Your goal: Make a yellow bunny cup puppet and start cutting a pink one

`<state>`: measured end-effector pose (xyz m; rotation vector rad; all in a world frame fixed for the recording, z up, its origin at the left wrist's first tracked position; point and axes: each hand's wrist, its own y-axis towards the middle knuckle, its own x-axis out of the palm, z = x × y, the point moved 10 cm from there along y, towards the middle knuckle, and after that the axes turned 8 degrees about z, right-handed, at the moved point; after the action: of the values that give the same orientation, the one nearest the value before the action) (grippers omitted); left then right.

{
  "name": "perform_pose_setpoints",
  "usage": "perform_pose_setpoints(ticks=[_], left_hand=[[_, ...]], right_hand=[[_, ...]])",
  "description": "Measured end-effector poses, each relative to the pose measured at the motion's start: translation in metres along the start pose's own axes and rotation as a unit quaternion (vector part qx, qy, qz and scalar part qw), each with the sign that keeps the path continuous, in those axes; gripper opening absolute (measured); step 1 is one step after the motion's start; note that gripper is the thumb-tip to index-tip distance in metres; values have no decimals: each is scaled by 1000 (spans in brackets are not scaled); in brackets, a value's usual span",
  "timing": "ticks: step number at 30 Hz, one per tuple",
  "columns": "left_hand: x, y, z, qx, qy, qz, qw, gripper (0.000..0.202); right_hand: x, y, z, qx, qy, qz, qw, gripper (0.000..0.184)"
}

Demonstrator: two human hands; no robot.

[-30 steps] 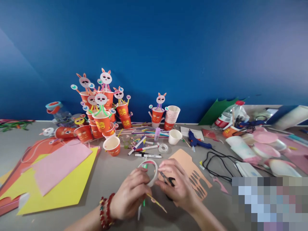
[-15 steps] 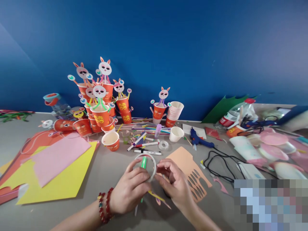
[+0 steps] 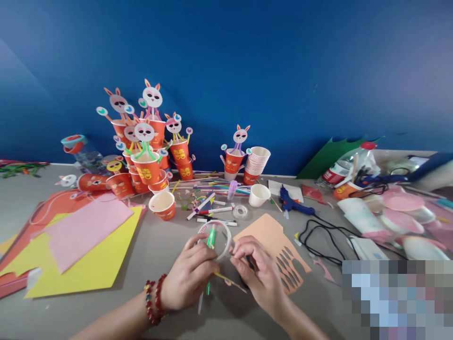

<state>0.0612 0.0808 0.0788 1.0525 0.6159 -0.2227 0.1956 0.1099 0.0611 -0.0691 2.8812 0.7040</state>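
My left hand (image 3: 191, 271), with red bead bracelets at its wrist, is closed around a pale ring (image 3: 228, 241) that resembles a roll of clear tape. Green straw-like strips (image 3: 211, 235) show through the ring and stick out again below the hand. A thin yellow strip (image 3: 222, 276) with a pinkish end also pokes out from under these fingers. At the ring's right edge, my right hand (image 3: 258, 264) has its thumb and fingertips pinched together; what lies between them is too small to make out. A dark object partly shows behind the right hand.
Orange card with cutouts (image 3: 264, 231) lies beyond my right hand. Markers (image 3: 215, 211), a small tape roll (image 3: 240, 211) and a white cup (image 3: 259, 195) stand behind. A blue glue gun (image 3: 295, 205) trails black cable. Red cups with rabbit figures (image 3: 146, 167) crowd the left; yellow paper (image 3: 102, 269) lies nearer.
The ring has risen slightly and tilted between my hands. The yellow strip points a little differently, and my right fingertips have drawn closer together.
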Motion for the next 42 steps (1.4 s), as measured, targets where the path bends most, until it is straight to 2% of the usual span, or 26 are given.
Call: perform_pose_setpoints(ticks=[2, 4, 7, 9, 12, 15, 17, 21, 28, 37, 42], left_hand=[[1, -2, -2, -2, -1, -3, 1000, 20], [1, -3, -2, -1, -1, -5, 1000, 21], [3, -2, -1, 2, 3, -8, 1000, 20], [4, -1, 0, 5, 5, -12, 1000, 19], [6, -1, 1, 9, 3, -16, 1000, 19], [7, 0, 0, 4, 3, -19, 1000, 19], [6, 0, 1, 6, 4, -20, 1000, 19], [6, 0, 0, 2, 7, -17, 1000, 20], [8, -2, -4, -7, 5, -19, 1000, 22], [6, 2, -1, 1, 8, -18, 1000, 22], [1, 4, 5, 5, -26, 7, 1000, 20]], right_hand=[[2, -2, 1, -5, 10, -5, 1000, 7], [5, -4, 10, 32, 35, -3, 999, 5], [9, -8, 26, 95, 50, -8, 994, 15], [10, -8, 30, 111, 41, -14, 993, 17], [8, -3, 21, 71, 9, -13, 997, 8], [4, 1, 5, 1, -17, -5, 1000, 10], [4, 0, 3, -7, -6, -6, 1000, 9], [3, -3, 9, 22, -6, 11, 1000, 7], [9, 4, -11, -58, -77, -13, 995, 7], [10, 4, -10, -62, -84, -29, 994, 9], [10, 2, -9, -16, -29, -19, 999, 10]])
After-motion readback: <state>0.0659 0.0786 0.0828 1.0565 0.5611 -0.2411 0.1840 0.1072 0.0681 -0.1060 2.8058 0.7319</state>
